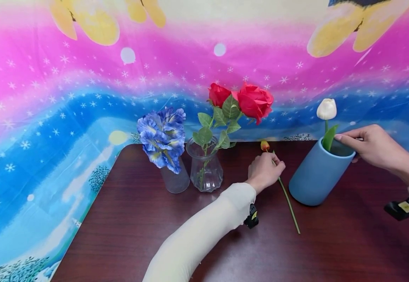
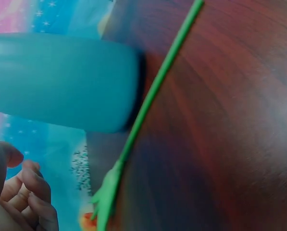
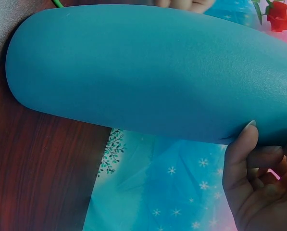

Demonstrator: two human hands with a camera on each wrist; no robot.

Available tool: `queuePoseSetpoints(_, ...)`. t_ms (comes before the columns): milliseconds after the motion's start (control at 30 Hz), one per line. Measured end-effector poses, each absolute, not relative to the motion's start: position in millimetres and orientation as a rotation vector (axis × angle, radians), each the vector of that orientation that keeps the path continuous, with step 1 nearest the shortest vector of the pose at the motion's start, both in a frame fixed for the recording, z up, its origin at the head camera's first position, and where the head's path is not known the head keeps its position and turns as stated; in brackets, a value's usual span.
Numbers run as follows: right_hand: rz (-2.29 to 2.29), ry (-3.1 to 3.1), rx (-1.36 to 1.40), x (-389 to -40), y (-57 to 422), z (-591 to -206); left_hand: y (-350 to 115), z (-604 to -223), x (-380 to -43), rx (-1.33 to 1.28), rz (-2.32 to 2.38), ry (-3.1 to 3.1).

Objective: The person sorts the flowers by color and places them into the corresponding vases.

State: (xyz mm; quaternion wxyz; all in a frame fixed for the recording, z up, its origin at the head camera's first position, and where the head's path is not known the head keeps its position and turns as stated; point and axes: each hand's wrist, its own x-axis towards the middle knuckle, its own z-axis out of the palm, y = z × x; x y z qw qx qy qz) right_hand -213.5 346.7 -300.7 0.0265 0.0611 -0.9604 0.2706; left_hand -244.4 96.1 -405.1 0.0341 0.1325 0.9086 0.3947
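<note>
My right hand [image 1: 375, 147] grips the rim of a blue vase [image 1: 319, 176], thumb at the top edge beside a green leaf. A white tulip [image 1: 326, 109] rises from this vase. In the right wrist view, a finger [image 3: 242, 149] lies against the vase's outer wall. Left of the vase, an orange-yellow tulip [image 1: 265, 146] lies on the table, its thin green stem [image 1: 290, 207] pointing toward me. Over its upper stem is my left hand [image 1: 266, 170], fingers loosely bent. The left wrist view shows a gap between thumb and fingers [image 2: 35, 185], with the stem apart from them.
Left of my hands stands a clear glass vase [image 1: 207, 176] with two red roses [image 1: 254, 101]. Beside it, another see-through vase [image 1: 176, 182] carries blue flowers [image 1: 163, 135]. A printed cloth [image 1: 169, 58] hangs behind the dark wooden table [image 1: 127, 219].
</note>
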Motion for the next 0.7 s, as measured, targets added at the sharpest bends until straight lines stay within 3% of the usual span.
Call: queuePoseSetpoints(700, 0.825, -2.988, 0.178, -213, 346, -299, 124, -453, -233, 0.21, 0.858, 2.791)
